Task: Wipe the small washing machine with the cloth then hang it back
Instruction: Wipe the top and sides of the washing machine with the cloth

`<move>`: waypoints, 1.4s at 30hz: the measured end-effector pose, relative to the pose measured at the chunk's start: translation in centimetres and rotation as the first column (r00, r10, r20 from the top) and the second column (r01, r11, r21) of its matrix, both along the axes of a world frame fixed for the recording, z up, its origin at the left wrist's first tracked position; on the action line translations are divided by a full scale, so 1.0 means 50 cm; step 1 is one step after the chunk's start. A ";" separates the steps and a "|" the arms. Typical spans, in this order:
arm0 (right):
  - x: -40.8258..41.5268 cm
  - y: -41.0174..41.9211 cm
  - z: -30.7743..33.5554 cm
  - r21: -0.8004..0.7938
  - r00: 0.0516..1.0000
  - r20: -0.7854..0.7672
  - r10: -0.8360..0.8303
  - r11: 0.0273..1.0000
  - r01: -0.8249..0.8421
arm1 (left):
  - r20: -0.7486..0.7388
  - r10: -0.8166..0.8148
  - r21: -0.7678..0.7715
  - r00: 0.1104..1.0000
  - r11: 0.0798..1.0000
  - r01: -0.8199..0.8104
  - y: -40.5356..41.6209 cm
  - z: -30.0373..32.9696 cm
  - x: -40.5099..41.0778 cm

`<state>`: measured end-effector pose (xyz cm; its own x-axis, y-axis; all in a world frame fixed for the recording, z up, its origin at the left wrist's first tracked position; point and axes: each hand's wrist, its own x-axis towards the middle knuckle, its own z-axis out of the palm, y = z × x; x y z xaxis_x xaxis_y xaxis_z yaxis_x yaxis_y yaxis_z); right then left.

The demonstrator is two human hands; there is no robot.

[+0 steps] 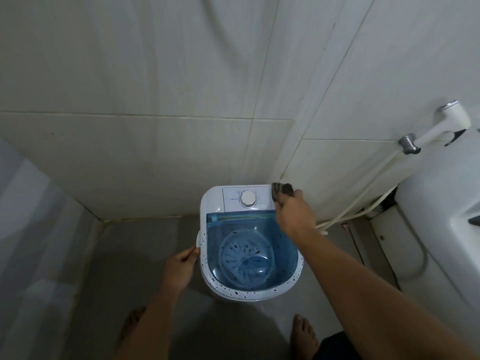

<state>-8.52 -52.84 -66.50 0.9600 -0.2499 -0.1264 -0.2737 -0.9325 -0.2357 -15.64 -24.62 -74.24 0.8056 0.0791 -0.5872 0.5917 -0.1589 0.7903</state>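
Observation:
A small white washing machine (pixel 211 203) with a blue see-through lid and a round dial stands on the floor against the tiled wall. Dark specks dot its rim and lid. My right hand (pixel 294 213) is shut on a dark striped cloth (pixel 283 190), pressed at the machine's back right corner beside the control panel. My left hand (pixel 180 267) grips the machine's left rim.
A white toilet (pixel 441 229) stands at the right, with a bidet sprayer (pixel 441 126) mounted on the wall and its hose (pixel 363 196) running down behind the machine. Tiled walls meet in a corner behind. My bare feet (pixel 302 333) stand on the grey floor.

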 end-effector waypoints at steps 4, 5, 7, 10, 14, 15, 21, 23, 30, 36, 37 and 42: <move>-0.044 0.035 -0.014 -0.053 0.959 -0.053 0.280 0.958 -0.283 | -0.017 -0.030 -0.012 0.999 0.999 0.030 0.008 -0.008 0.009; -0.035 0.030 -0.002 -0.035 0.950 -0.081 0.302 0.951 -0.306 | -0.019 -0.042 -0.006 0.999 0.999 0.042 0.010 -0.009 0.009; 0.000 0.015 0.026 0.012 0.962 -0.082 0.260 0.966 -0.260 | -0.014 -0.047 0.008 0.999 0.999 0.047 0.011 -0.010 0.011; 0.074 0.006 0.054 0.020 0.991 0.034 0.133 0.991 -0.134 | -0.011 -0.033 0.011 0.999 0.999 0.033 0.006 -0.007 0.012; 0.135 0.071 0.044 -0.021 0.995 -0.046 0.092 0.995 -0.093 | -0.001 -0.031 0.013 1.000 0.999 0.031 0.002 0.000 0.007; 0.139 0.096 0.034 -0.045 0.984 -0.082 0.160 0.985 -0.164 | 0.002 -0.035 0.017 0.999 0.999 0.035 0.001 0.001 0.008; 0.155 0.077 0.029 -0.005 0.906 -0.106 0.411 0.910 -0.414 | -0.026 -0.026 -0.002 0.999 1.000 0.026 0.002 0.008 0.009; 0.149 0.021 0.026 -0.030 0.916 -0.123 0.381 0.922 -0.387 | -0.022 -0.022 -0.011 1.000 1.000 0.022 0.003 0.010 0.008; 0.114 -0.031 0.008 -0.050 0.959 -0.152 0.240 0.967 -0.250 | -0.021 -0.009 -0.025 1.000 1.000 0.009 0.004 0.014 0.006; 0.129 0.082 0.010 0.060 0.950 -0.109 0.293 0.956 -0.288 | -0.029 -0.016 0.016 0.999 1.000 0.017 -0.011 0.015 0.002; 0.141 0.104 0.016 0.059 0.931 -0.124 0.343 0.939 -0.338 | -0.031 -0.019 0.041 0.999 0.999 0.020 -0.014 0.017 0.001; 0.178 0.112 0.029 0.088 0.871 -0.156 0.465 0.885 -0.457 | -0.041 -0.024 0.130 0.999 0.991 0.030 -0.011 0.015 0.005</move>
